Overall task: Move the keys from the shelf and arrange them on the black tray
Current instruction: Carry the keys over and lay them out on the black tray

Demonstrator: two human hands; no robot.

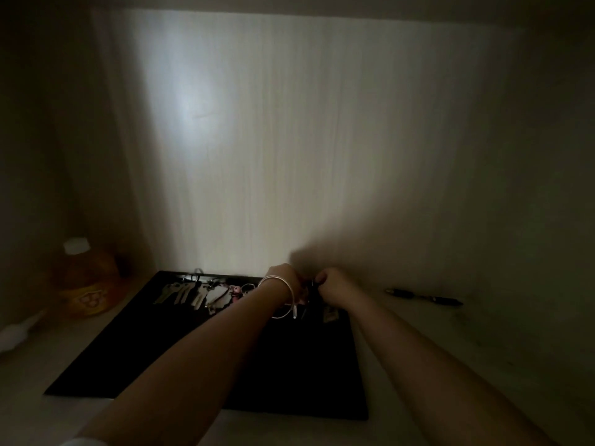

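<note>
A black tray [135, 355] lies on the dim shelf floor. Along its far edge rests a fanned bunch of silver keys [182, 292], then a keyring with a white tag and a small pink charm [225, 294]. My left hand [285, 280], a silver bangle on its wrist, and my right hand [335, 284] meet over the tray's far right corner. Both are closed on a dark bunch of keys [307, 296] whose blades hang down between them. Another key or tag [329, 314] lies under my right wrist.
A yellow bottle with a white cap [85, 278] stands left of the tray near the back wall. A white object [16, 336] lies at the far left. A dark pen [425, 297] rests on the shelf to the right. The back wall is close behind.
</note>
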